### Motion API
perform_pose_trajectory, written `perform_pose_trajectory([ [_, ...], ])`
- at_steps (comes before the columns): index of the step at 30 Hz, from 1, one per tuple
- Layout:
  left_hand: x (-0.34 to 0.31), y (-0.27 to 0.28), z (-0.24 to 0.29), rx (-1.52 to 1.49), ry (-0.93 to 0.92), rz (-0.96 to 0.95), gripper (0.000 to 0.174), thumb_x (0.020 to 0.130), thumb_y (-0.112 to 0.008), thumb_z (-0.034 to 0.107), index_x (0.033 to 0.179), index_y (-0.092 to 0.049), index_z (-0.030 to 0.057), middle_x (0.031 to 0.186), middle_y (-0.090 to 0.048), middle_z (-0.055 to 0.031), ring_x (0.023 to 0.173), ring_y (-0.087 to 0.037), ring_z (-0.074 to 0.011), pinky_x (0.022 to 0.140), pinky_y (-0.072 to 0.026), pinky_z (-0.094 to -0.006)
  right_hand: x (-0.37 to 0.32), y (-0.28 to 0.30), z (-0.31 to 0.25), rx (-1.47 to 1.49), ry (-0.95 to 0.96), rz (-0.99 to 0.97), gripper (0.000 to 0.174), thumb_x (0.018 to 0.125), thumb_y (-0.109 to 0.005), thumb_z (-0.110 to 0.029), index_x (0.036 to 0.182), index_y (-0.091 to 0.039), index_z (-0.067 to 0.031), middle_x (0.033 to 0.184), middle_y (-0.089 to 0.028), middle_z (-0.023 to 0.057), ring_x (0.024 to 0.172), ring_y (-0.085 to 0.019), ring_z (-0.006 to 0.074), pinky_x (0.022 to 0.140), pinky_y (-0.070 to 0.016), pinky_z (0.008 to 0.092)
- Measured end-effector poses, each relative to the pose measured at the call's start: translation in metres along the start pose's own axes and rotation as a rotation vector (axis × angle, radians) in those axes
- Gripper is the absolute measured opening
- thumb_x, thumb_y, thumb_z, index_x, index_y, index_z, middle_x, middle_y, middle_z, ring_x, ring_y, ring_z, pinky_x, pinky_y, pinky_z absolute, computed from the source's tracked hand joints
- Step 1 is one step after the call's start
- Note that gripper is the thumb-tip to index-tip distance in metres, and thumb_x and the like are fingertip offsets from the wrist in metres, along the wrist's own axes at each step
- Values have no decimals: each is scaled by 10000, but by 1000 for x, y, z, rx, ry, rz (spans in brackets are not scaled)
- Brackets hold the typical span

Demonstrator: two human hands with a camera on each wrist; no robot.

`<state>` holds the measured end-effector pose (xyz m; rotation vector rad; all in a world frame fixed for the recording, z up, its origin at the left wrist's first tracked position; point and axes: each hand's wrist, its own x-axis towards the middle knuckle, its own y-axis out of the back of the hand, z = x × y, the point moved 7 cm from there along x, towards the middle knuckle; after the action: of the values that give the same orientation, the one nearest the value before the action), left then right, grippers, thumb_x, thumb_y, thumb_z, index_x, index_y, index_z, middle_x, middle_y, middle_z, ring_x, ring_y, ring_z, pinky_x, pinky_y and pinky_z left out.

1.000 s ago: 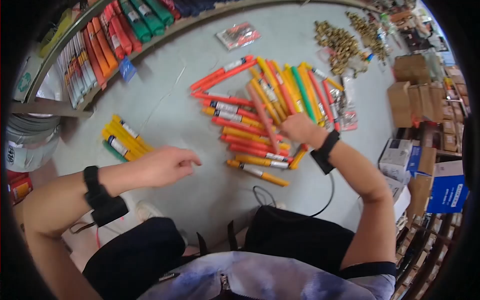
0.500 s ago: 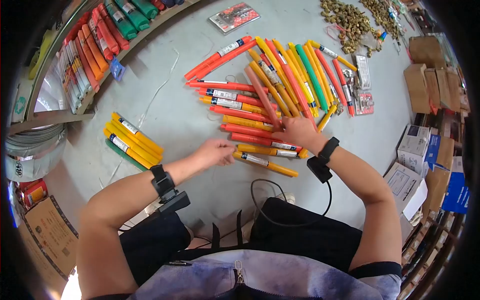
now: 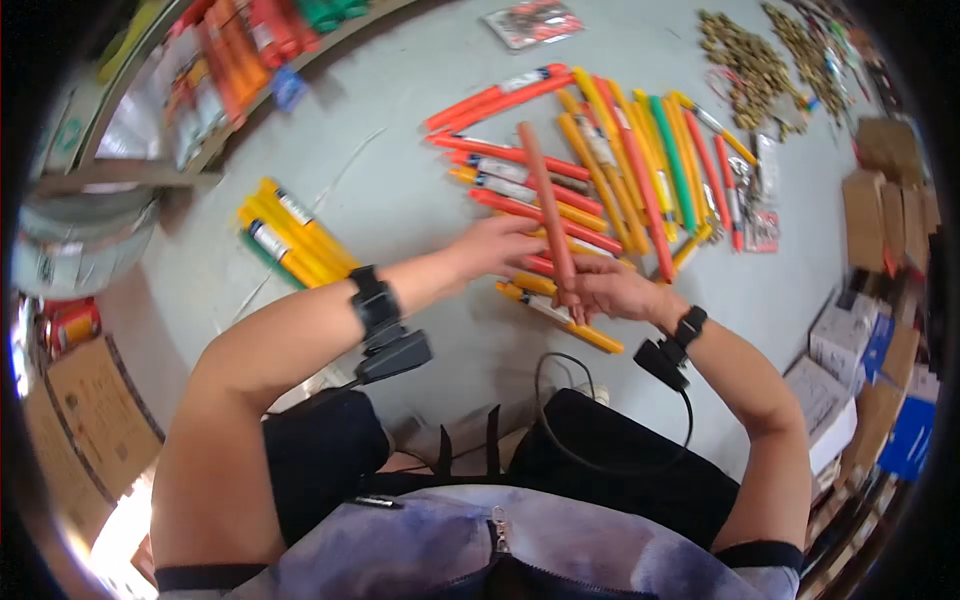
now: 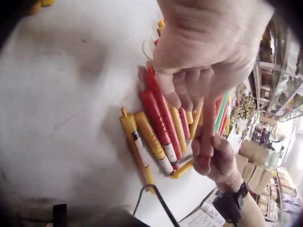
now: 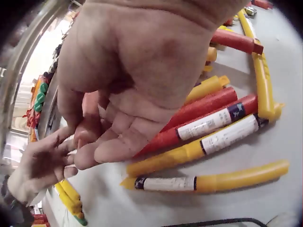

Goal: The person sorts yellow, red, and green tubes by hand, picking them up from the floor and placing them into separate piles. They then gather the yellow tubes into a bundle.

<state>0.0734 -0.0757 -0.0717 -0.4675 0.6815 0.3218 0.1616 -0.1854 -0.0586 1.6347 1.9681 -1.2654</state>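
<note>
My right hand (image 3: pixel 625 290) grips the near end of a dull red tube (image 3: pixel 546 200), its thumb and fingers round it in the right wrist view. The tube stands tilted above the pile, far end upward. Beside its lower half, on the left, is my left hand (image 3: pixel 488 246), fingers stretched loosely toward it and holding nothing. Red tubes (image 4: pixel 158 125) and yellow tubes (image 5: pixel 232 177) with white labels lie fanned out below both hands on the grey floor (image 3: pixel 400 330). A green tube (image 3: pixel 672 165) lies among them farther right.
Left of the pile lies a small group of yellow tubes (image 3: pixel 300 230) with a green one. Brass fittings (image 3: pixel 745 70) are heaped at the far right, and a flat packet (image 3: pixel 533 22) lies at the back. Cardboard boxes (image 3: pixel 880 220) line the right; a shelf edge (image 3: pixel 310 60) bounds the left.
The right hand has raised the dull red tube off the pile and drawn it nearer. My left hand has moved rightward from the bare floor to beside the tube.
</note>
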Motion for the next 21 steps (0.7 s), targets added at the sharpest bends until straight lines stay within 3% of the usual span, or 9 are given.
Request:
perform_pose_trajectory([
  [4,8,-20,-13,-13,-19,-153,413,788,-575,309,1062,-466,20,945,-549,-70,909,-513,-153,779,-415,-303,6,-34,-4,-59,-8,-89,155,861,-466,-184,957,-470,-62,787,-569,37,654,-575,109,563,-476,215],
  [5,8,-21,-12,-5,-94,-122,405,788,-576,303,1056,-466,21,909,-551,-74,881,-521,-154,754,-424,-288,7,-38,-4,-74,-14,-81,151,858,-470,-168,965,-468,-62,800,-572,45,654,-574,112,567,-478,218],
  [9,-1,-23,-21,-107,-111,-79,337,791,-556,275,991,-500,10,855,-555,-60,786,-540,-143,675,-444,-282,11,-34,4,-49,-15,-70,164,849,-483,-153,983,-467,-59,821,-574,63,651,-573,119,578,-483,229],
  [11,-2,-21,-26,-126,-100,-71,311,792,-547,257,970,-510,6,834,-558,-54,753,-544,-140,647,-448,-277,9,-15,2,-16,9,108,184,846,-487,-151,1000,-465,-53,837,-572,77,647,-571,129,590,-489,243],
  [13,-6,-15,-40,8,23,-32,309,780,-535,210,1005,-513,-1,832,-575,-57,723,-550,-132,618,-451,-260,9,8,4,-52,-3,157,203,835,-503,-153,997,-463,-38,835,-565,78,636,-569,136,593,-493,254],
  [15,-13,-13,-44,19,44,-46,349,767,-530,174,1063,-500,-8,842,-593,-58,728,-553,-118,610,-451,-234,1,37,4,-113,-26,323,193,821,-510,-141,968,-465,-25,816,-557,75,626,-569,144,579,-490,259],
  [17,-15,-9,-53,-51,86,-28,373,770,-521,158,1097,-487,-18,864,-601,-67,722,-555,-108,613,-451,-222,-9,55,-2,-170,-14,422,128,795,-500,-107,886,-483,-18,766,-548,70,605,-564,152,539,-469,248],
  [21,-11,-1,-60,-52,103,-23,343,778,-511,145,1080,-485,-17,849,-604,-64,711,-555,-100,616,-452,-221,-26,114,9,-318,-28,554,125,771,-515,-100,858,-489,-14,696,-546,55,535,-555,140,463,-452,238],
])
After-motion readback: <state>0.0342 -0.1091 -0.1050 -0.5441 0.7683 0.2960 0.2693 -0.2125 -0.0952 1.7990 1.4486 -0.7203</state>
